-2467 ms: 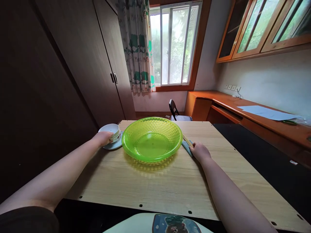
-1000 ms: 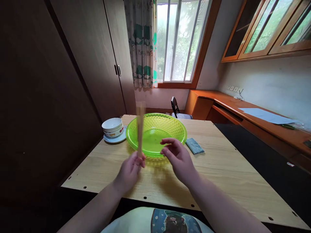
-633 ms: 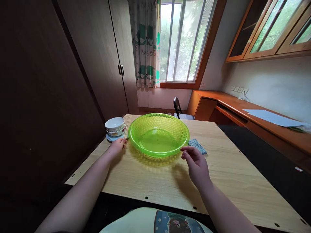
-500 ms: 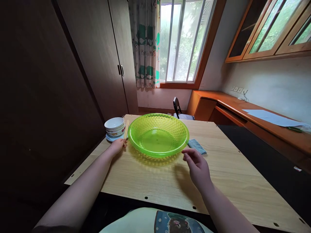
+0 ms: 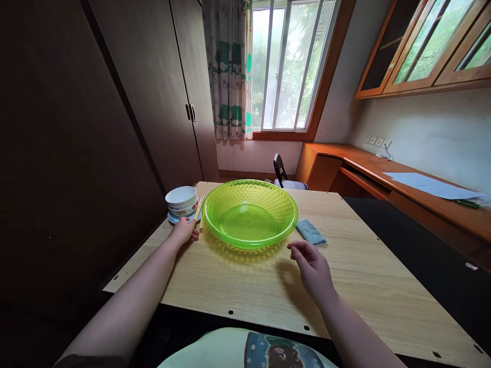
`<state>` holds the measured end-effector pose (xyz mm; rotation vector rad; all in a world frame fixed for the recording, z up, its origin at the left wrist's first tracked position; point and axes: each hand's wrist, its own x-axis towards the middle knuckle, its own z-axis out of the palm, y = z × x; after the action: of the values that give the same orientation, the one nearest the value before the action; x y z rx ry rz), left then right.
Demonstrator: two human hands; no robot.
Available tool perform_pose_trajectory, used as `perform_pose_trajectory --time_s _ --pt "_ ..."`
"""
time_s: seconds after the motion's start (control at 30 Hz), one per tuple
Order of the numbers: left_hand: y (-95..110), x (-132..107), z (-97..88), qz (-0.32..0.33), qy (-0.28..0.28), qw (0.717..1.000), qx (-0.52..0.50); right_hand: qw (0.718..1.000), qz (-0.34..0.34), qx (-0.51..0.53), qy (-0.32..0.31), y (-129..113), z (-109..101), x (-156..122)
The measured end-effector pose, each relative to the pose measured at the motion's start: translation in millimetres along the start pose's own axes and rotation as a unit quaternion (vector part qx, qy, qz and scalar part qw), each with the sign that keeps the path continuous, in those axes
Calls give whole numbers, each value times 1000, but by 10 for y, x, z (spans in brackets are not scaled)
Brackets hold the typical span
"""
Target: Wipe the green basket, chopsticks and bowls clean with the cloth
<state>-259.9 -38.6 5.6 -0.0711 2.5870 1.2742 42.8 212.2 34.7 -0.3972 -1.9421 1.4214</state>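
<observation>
My left hand (image 5: 184,231) is closed on wooden chopsticks (image 5: 198,208), gripping their near end beside the bowls. Another chopstick or pair lies just right of it, against the basin; I cannot tell the exact number. A translucent green plastic basin (image 5: 247,241), dimpled on its walls, stands between my hands with nothing in it. My right hand (image 5: 312,266) hovers at the basin's near right side, holding nothing, its fingers loosely curled and apart from the thumb. A folded blue-and-white checked cloth (image 5: 311,232) lies just beyond it.
Stacked white bowls (image 5: 181,196) sit on a bluish plate (image 5: 173,218) at the left edge of the wooden table (image 5: 245,286). A dark wardrobe (image 5: 153,92) stands close on the left. Behind the table is a chair (image 5: 282,171); an orange-brown desk (image 5: 364,168) runs along the right.
My left hand has drawn slightly left and down with some chopsticks, which have separated from the ones left beside the basin. My right hand has dropped slightly.
</observation>
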Motion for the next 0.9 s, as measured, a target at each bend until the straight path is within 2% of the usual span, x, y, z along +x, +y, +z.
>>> perform_pose_trajectory --time_s 0.13,0.2,0.27,0.33,0.4,0.47,0.53,0.63,0.73,0.83,0.9 --pt "24 -52 -110 3 23 999 35 1000 -1 -1 -8 20 -8 4" --pt "45 -104 -195 30 58 993 101 1000 -1 1 -10 42 -12 1" --pt "74 -171 -262 88 129 958 239 1000 -1 -2 -8 69 -14 -3" --pt "109 -242 -281 168 163 914 331 1000 -2 -8 -7 98 -13 -5" --pt "139 -297 -244 277 145 876 366 1000 -2 -13 -6 127 -9 -4" --pt "149 -318 -176 369 99 843 379 1000 -1 -16 -6 153 -6 -4" --pt "131 -301 -114 407 53 828 383 1000 0 -19 -6 173 -5 -8" --pt "73 -233 -78 405 23 838 364 1000 0 -31 -5 187 -8 -24" --pt "38 -187 -106 404 40 860 309 999 5 -39 -4 177 -7 -34" --pt "64 -210 -141 406 64 889 200 999 13 -41 -8 147 -25 6" --pt "100 -263 -130 379 78 918 85 998 18 -54 -9 119 -70 82"
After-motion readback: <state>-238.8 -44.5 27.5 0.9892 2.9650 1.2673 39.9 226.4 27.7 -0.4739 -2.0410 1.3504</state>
